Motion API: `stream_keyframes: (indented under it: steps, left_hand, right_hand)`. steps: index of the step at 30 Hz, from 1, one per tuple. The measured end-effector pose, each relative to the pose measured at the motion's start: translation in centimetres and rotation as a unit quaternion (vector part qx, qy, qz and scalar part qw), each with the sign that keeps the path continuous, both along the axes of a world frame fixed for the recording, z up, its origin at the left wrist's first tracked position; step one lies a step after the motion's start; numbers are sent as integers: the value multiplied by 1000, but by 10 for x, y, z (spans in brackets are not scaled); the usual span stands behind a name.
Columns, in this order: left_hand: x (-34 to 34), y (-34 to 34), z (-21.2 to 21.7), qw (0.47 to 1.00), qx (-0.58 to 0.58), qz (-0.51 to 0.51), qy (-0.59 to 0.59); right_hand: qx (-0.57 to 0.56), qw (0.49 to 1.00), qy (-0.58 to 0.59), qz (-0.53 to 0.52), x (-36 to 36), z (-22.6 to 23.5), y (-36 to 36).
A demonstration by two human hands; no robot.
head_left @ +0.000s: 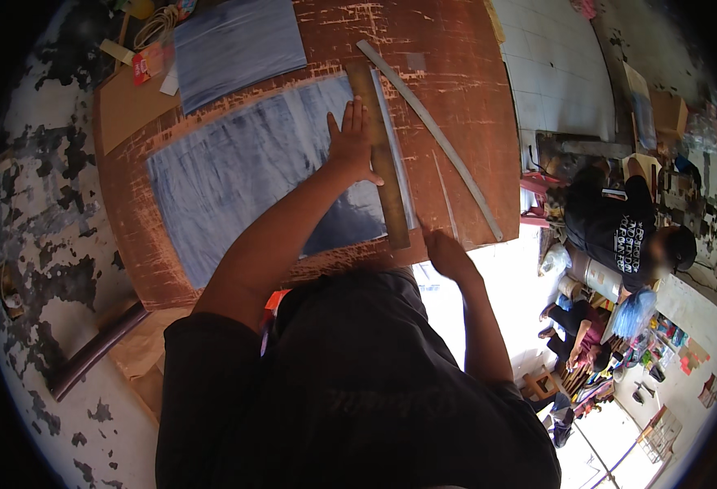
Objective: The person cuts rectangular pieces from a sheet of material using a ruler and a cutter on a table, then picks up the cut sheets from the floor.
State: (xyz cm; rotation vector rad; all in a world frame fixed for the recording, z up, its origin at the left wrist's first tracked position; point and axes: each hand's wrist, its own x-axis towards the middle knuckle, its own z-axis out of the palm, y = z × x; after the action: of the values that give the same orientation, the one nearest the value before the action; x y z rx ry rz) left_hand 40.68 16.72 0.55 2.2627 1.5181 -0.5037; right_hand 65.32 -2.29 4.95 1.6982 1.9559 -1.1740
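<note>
My left hand [352, 147] lies flat, fingers spread, pressing on a long brown straight-edged bar [387, 183] and on the sheet beside it. Under the bar is a large blue-grey streaked sheet [244, 171], spread on a worn reddish-brown board [464, 98]. A narrow pale edge of the sheet [397, 147] shows along the bar's right side. Near the bar's lower end, my right hand [450, 254] is closed at the board's front edge. A small thin tip sticks up from its fingers; what it belongs to is hidden in the grip.
A long grey strip [432, 130] lies slantwise right of the bar. Another blue-grey sheet [240, 49] rests at the back left, near a cardboard piece [138, 106] and a coil of cord [156, 27]. Two other people sit at work off to the right, among scattered materials.
</note>
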Motion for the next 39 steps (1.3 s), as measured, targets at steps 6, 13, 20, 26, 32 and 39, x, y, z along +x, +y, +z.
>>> stream_keyframes:
  steps: [6, 13, 20, 26, 32, 39]
  left_hand:
    - [2, 1, 9, 1000, -8, -3, 0]
    - [4, 1, 11, 1000, 1, -15, -6]
    - [-4, -6, 3, 1000, 13, 2, -20]
    - [-2, -1, 6, 1000, 15, 2, -7]
    - [-1, -3, -1, 1000, 23, -1, -14]
    - [3, 0, 3, 1000, 8, 0, -2]
  right_hand:
    - [243, 950, 120, -153, -90, -34, 186]
    - [276, 959, 50, 31, -110, -82, 319]
    - [139, 987, 41, -70, -126, -47, 297]
    - [135, 984, 46, -103, -97, -40, 174]
    - [30, 967, 26, -253, -58, -43, 31]
    - [-55, 959, -27, -277, -35, -25, -69]
